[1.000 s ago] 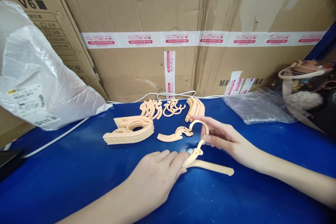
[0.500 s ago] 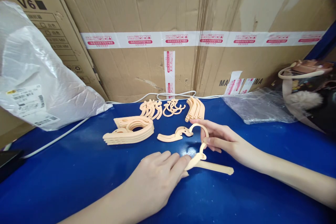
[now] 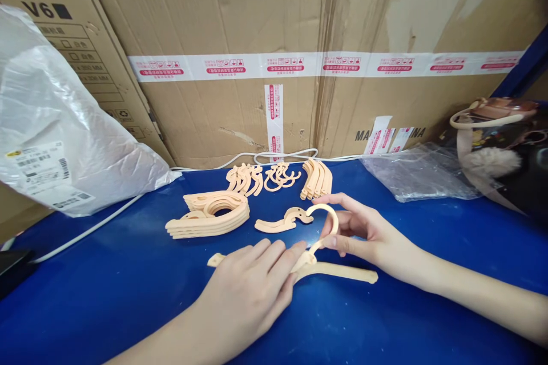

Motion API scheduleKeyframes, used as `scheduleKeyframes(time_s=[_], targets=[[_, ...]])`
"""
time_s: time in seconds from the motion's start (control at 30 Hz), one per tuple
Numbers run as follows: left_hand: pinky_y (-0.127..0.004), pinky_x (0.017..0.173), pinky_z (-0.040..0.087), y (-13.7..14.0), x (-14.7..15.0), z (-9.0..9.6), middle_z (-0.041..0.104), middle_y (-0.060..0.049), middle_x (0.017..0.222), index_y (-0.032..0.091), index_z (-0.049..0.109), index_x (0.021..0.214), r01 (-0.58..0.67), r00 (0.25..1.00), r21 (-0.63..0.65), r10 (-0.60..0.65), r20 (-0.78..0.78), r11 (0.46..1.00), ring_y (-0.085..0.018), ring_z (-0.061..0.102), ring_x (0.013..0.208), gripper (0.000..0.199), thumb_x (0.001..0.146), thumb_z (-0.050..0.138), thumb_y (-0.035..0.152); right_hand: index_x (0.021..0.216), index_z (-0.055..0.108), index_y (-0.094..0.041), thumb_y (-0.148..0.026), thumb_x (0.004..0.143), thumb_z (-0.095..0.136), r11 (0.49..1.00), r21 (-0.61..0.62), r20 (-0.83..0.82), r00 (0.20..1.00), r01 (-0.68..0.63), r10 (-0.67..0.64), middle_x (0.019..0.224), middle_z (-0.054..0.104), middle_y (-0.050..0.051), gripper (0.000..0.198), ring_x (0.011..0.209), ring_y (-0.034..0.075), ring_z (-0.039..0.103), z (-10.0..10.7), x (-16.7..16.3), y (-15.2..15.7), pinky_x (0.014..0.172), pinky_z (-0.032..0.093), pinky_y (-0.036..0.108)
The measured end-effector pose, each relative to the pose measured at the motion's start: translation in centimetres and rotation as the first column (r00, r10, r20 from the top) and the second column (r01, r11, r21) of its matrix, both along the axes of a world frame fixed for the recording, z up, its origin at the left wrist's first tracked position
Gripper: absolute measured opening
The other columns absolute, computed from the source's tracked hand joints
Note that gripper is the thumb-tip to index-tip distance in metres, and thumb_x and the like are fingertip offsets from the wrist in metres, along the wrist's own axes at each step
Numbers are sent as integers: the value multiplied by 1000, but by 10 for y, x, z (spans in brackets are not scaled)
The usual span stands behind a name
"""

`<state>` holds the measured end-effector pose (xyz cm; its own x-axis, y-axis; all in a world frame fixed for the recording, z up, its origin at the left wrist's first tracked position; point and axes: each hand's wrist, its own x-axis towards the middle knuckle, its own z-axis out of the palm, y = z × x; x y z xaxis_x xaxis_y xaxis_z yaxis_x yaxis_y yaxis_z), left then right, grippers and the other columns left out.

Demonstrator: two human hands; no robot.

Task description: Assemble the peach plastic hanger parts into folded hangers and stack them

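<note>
In the lower centre of the frame, the left hand [image 3: 257, 279] lay palm-down over a pale cream hanger [image 3: 305, 261], its grip closed around the middle of it. One hanger arm [image 3: 346, 272] ran out to the right past the fingers, and the tip of another showed at the left, beyond the knuckles. Right of centre, the right hand [image 3: 353, 234] pinched the hanger's curved hook [image 3: 335, 221] between thumb and fingers, so that its grip was closed too. The hook rose from the hub and curled towards a loose cream piece [image 3: 274, 226], which rested on the blue worktop [image 3: 128, 308] near the middle of the frame; whether the two touched could not be told. Left of that piece sat a stack of folded hangers [image 3: 208, 229]. Farther up, in a row from left to right, lay short curved pieces [image 3: 245, 178], a tangle of hooks [image 3: 280, 173] and a bundle of longer arms [image 3: 317, 179]. A white cable [image 3: 244, 155] ran behind them, along the foot of a large cardboard box [image 3: 214, 120].
</note>
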<state>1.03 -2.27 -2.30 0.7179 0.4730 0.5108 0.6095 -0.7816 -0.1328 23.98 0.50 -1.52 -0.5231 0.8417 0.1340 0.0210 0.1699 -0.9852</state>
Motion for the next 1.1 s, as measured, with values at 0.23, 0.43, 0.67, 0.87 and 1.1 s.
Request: scheduleKeyframes(time_s=[0.23,0.43,0.67,0.87,1.1], targets=[[-22,54,42,-8,3,11,63,2,79,22,59,90,-4,970,-504,125,207,864,-14,59,67,14,95,47,28,133,38,-30,-32,87,65,992,125,178,984,-27,5,89,64,-1,53,76,13,58,4,-4,-11,69,47,26],[-23,60,44,13,-6,12,64,0,74,17,58,74,276,747,-894,507,430,353,-14,58,67,29,74,69,44,107,64,-24,-40,88,62,824,504,605,787,-260,-122,104,59,4,25,89,18,57,1,-1,-13,76,45,30],[-23,67,37,20,-10,15,67,0,79,17,64,79,397,610,-917,736,294,37,-13,56,72,38,62,81,46,102,63,-21,-27,98,44,776,566,630,753,-278,-190,94,59,3,20,85,16,55,2,-3,-13,75,45,28],[-24,73,39,12,-7,19,68,0,79,17,68,76,422,620,-907,729,290,2,-15,57,76,32,62,82,42,101,57,-19,-25,100,39,768,584,578,799,-263,-166,95,59,4,20,86,17,54,3,-3,-12,77,44,29],[-25,77,42,14,-5,13,72,-3,86,19,75,83,494,584,-869,729,358,30,-16,60,81,31,65,80,44,90,45,-20,-20,100,29,795,576,515,839,-188,-175,84,52,2,19,72,15,48,0,-1,-10,66,40,27]])
